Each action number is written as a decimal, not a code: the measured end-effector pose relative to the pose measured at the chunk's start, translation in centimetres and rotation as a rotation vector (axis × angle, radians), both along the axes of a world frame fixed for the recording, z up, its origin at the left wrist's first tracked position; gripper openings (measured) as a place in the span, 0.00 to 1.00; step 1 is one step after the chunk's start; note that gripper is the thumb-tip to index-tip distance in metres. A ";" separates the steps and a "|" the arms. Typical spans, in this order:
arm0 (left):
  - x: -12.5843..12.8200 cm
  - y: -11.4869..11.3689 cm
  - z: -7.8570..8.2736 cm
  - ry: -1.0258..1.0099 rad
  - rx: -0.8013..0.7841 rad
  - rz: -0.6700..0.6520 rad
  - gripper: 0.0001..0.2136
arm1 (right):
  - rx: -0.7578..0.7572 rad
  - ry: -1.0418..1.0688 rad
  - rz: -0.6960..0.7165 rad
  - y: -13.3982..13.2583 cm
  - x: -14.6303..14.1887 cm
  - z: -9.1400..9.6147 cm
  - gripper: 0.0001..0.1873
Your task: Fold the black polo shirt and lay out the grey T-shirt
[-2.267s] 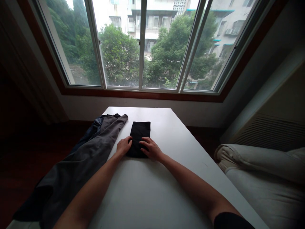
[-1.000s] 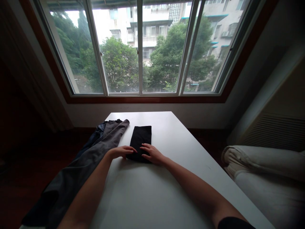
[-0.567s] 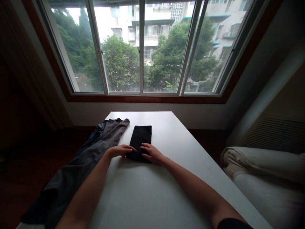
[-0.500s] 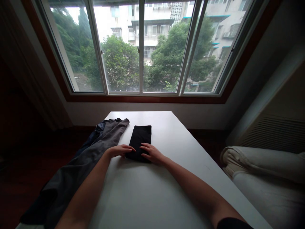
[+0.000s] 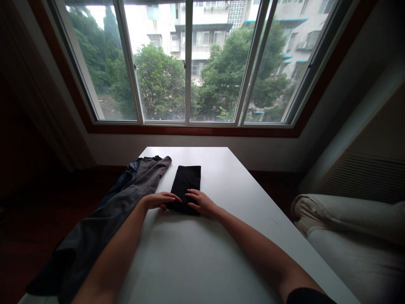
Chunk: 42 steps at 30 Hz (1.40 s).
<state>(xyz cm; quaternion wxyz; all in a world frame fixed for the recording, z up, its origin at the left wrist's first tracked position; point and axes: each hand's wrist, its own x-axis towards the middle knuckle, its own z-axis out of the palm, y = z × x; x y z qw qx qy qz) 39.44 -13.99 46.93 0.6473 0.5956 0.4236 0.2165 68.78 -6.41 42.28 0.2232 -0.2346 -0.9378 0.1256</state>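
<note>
Black folded cloth [image 5: 188, 181] lies flat on the white table [image 5: 240, 236], a narrow rectangle with one short end pointing toward the window [image 5: 186, 67]. On my head feed, both hands are at its near end. The left hand [image 5: 160, 200] comes in from the side, its fingers stretched out together over the near left corner; I can't tell whether they pinch the fabric there or only rest on it. The right hand [image 5: 204, 203] lies across the near right part, palm down, fingers loosely spread and gripping nothing that I can see. Between the two hands I see a strip of black fabric.

To the left, apart from the cloth, I have a rumpled grey garment [image 5: 126, 202] draped along the table's edge, with dark blue fabric [image 5: 125, 179] beside it. A black sleeve [image 5: 310, 296] shows on the right arm, and pale cushions [image 5: 351, 215] sit off to the table's right.
</note>
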 end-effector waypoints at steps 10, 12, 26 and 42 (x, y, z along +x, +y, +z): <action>-0.1 -0.1 0.0 -0.038 0.023 0.023 0.27 | -0.013 -0.012 -0.002 0.2 0.0 -0.3 0.27; 0.0 -0.3 -0.1 -0.083 -0.035 -0.004 0.29 | -0.008 -0.006 0.003 0.3 0.0 -0.4 0.27; 0.3 -0.2 -0.5 -0.115 -0.072 -0.061 0.26 | -0.003 0.012 0.007 0.5 0.0 -0.5 0.26; -2.6 0.2 -0.5 -0.016 0.021 0.226 0.32 | -0.011 0.005 0.009 0.2 0.0 0.0 0.26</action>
